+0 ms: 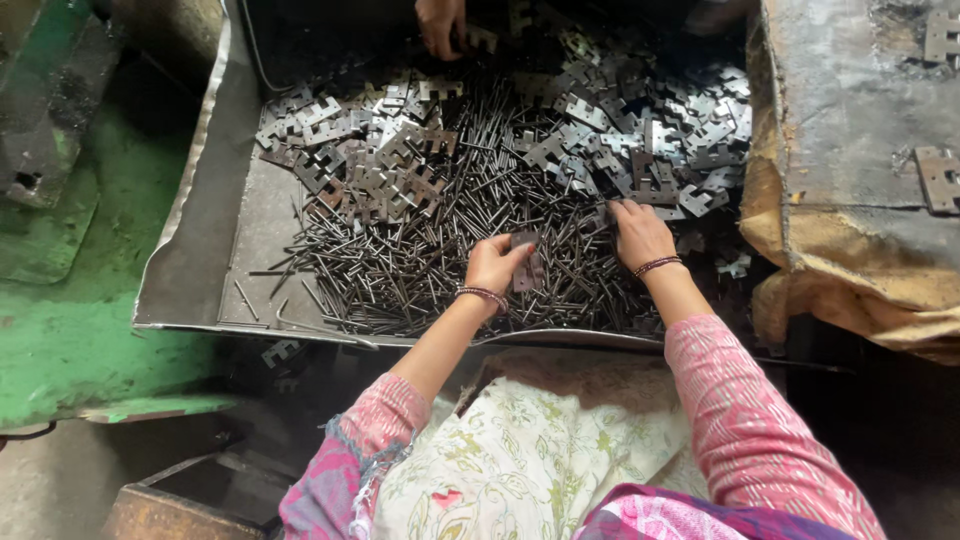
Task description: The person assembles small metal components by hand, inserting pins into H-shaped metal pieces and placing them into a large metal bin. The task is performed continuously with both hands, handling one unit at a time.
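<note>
The left hand (493, 264) has its fingers curled around a small flat metal plate (526, 262), gripping it upright just above the heap of thin metal pins (420, 265). The right hand (640, 236) lies palm down with its fingers spread and pressed into the pile where the pins meet the notched metal plates (640, 150); whether it has hold of anything under the fingers cannot be told. Both wrists wear thin bead bracelets, and the sleeves are pink patterned cloth.

The pins and plates fill a wide, shallow metal tray (205, 240), grey and worn, with a bare patch of floor at its left side and a raised bent rim. The plates lie mostly toward the far and right parts, the pins toward the near middle. At the far edge another person's hand (440, 25) reaches into the plates.

Left of the tray stands a green-painted machine base (70, 300), scuffed and dirty. To the right is a grimy bench (850, 120) draped with brown sacking, with a couple of plates lying on top. A floral cloth (520, 460) covers the person's lap below the tray.
</note>
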